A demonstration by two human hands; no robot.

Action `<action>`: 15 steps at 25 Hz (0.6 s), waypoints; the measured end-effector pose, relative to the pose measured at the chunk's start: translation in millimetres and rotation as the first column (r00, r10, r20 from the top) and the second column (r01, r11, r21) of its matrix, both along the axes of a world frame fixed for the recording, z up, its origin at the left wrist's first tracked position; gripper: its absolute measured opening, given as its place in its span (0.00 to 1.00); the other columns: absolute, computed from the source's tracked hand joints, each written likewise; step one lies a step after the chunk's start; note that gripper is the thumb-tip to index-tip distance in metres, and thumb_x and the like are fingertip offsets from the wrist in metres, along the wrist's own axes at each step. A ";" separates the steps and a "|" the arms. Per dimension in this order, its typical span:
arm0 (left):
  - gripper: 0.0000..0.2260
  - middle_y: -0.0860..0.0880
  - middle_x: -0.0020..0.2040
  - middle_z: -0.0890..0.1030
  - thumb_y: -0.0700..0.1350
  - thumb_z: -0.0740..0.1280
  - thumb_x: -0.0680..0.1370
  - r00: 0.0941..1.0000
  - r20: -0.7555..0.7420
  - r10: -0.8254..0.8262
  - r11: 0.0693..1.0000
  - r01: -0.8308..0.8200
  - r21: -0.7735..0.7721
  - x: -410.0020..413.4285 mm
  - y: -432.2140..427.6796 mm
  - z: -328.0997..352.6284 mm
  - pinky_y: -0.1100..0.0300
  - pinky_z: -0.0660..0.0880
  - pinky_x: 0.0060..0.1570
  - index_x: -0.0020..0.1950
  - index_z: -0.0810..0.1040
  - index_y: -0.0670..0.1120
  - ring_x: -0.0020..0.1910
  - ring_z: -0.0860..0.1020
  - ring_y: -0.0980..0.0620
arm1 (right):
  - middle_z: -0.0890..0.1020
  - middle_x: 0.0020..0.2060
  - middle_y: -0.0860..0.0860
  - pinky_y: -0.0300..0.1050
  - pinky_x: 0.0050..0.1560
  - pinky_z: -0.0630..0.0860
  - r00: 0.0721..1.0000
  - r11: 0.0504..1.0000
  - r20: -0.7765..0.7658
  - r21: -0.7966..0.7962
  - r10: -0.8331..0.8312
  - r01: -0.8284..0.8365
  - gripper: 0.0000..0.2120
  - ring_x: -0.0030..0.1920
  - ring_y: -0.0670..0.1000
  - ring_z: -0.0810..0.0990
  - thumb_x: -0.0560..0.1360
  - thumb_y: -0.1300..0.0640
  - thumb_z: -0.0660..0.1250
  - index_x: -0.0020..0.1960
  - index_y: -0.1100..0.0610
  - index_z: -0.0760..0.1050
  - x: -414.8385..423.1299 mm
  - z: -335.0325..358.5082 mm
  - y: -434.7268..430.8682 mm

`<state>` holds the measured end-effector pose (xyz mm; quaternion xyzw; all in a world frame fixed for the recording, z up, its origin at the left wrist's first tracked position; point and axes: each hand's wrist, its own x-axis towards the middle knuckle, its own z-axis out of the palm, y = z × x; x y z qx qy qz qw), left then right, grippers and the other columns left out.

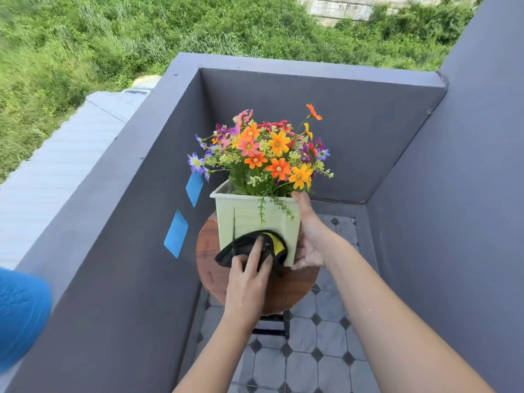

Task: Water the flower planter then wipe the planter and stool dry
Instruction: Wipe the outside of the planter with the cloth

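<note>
Black-and-yellow cloth [252, 248], pressed flat under the left hand [246, 282], could shove the pale green square planter [255, 222] off the round wooden stool [292, 290] if the right hand's [309, 245] spread bracing grip slips.

Two bare forearms, sleeveless to the frame edge, hands [246, 282] without rings or gloves

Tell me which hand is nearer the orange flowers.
Right. The right hand grips the planter's side, its thumb at the rim just under the orange flowers. The left hand presses a cloth low on the front.
</note>
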<state>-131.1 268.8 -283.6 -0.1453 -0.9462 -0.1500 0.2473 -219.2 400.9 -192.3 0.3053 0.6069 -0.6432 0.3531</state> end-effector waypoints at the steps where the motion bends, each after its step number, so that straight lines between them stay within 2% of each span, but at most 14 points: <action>1: 0.16 0.41 0.67 0.66 0.31 0.54 0.73 1.000 -0.010 0.008 1.000 -0.008 -0.009 1.2 -4.4 0.9 0.51 0.74 0.39 0.55 0.76 0.40 0.40 0.64 0.46 | 0.75 0.64 0.60 0.68 0.59 0.68 1.000 1.000 0.001 0.014 -0.008 0.008 0.57 0.62 0.65 0.73 0.47 0.20 0.59 0.70 0.51 0.67 -0.7 -0.9 -0.8; 5: 0.21 0.39 0.66 0.73 0.28 0.58 0.70 0.969 -0.011 0.245 0.963 -0.242 0.118 -20.8 -16.8 35.3 0.53 0.68 0.44 0.61 0.75 0.40 0.42 0.64 0.45 | 0.68 0.72 0.58 0.72 0.57 0.67 1.000 0.999 0.011 0.030 -0.023 0.023 0.62 0.67 0.67 0.69 0.44 0.20 0.62 0.74 0.47 0.61 -2.9 -0.6 -6.3; 7: 0.21 0.38 0.65 0.74 0.28 0.58 0.70 0.929 0.073 0.362 0.903 -0.369 0.218 -23.8 -18.2 39.5 0.53 0.68 0.44 0.61 0.75 0.39 0.42 0.64 0.44 | 0.69 0.70 0.59 0.72 0.58 0.66 0.999 0.999 0.008 0.016 -0.032 0.032 0.60 0.66 0.67 0.69 0.45 0.21 0.62 0.73 0.46 0.62 -2.6 -0.4 -6.5; 9: 0.17 0.37 0.63 0.74 0.29 0.56 0.72 0.871 0.239 0.429 0.780 -0.491 0.389 -18.4 -21.6 34.1 0.52 0.68 0.45 0.57 0.76 0.38 0.43 0.66 0.43 | 0.73 0.67 0.59 0.71 0.58 0.67 0.999 0.999 0.004 0.016 -0.031 0.031 0.57 0.63 0.65 0.72 0.45 0.21 0.60 0.70 0.46 0.66 -3.5 -1.4 -4.4; 11: 0.13 0.38 0.58 0.76 0.31 0.54 0.74 0.863 0.362 0.353 0.654 -0.504 0.564 -10.9 -30.0 27.6 0.53 0.67 0.48 0.53 0.74 0.37 0.47 0.70 0.39 | 0.77 0.62 0.58 0.68 0.58 0.69 1.000 0.999 0.008 0.037 -0.017 0.016 0.55 0.60 0.63 0.74 0.45 0.20 0.58 0.68 0.47 0.69 -3.8 -1.2 -2.0; 12: 0.13 0.38 0.56 0.76 0.31 0.54 0.74 0.883 0.366 0.293 0.628 -0.467 0.623 -8.4 -35.4 27.5 0.52 0.68 0.50 0.54 0.74 0.37 0.50 0.72 0.38 | 0.77 0.61 0.58 0.66 0.57 0.70 1.000 0.999 0.009 0.043 -0.002 0.002 0.56 0.60 0.63 0.75 0.45 0.20 0.58 0.67 0.48 0.71 -4.1 -0.9 -0.8; 14: 0.18 0.43 0.57 0.77 0.33 0.55 0.73 0.921 0.331 0.204 0.644 -0.381 0.663 -10.8 -45.2 34.0 0.54 0.69 0.55 0.59 0.75 0.40 0.55 0.73 0.44 | 0.78 0.60 0.58 0.63 0.55 0.72 1.000 0.999 0.011 0.044 0.026 -0.026 0.55 0.59 0.62 0.75 0.46 0.20 0.57 0.66 0.50 0.72 -3.9 1.6 1.5; 15: 0.18 0.46 0.55 0.78 0.34 0.55 0.73 0.931 0.321 0.171 0.642 -0.353 0.681 -15.6 -49.2 38.7 0.58 0.69 0.54 0.59 0.75 0.44 0.55 0.74 0.49 | 0.78 0.61 0.59 0.62 0.53 0.72 0.999 0.998 0.007 0.041 0.037 -0.037 0.55 0.59 0.62 0.75 0.46 0.20 0.57 0.66 0.50 0.72 -3.9 3.3 2.8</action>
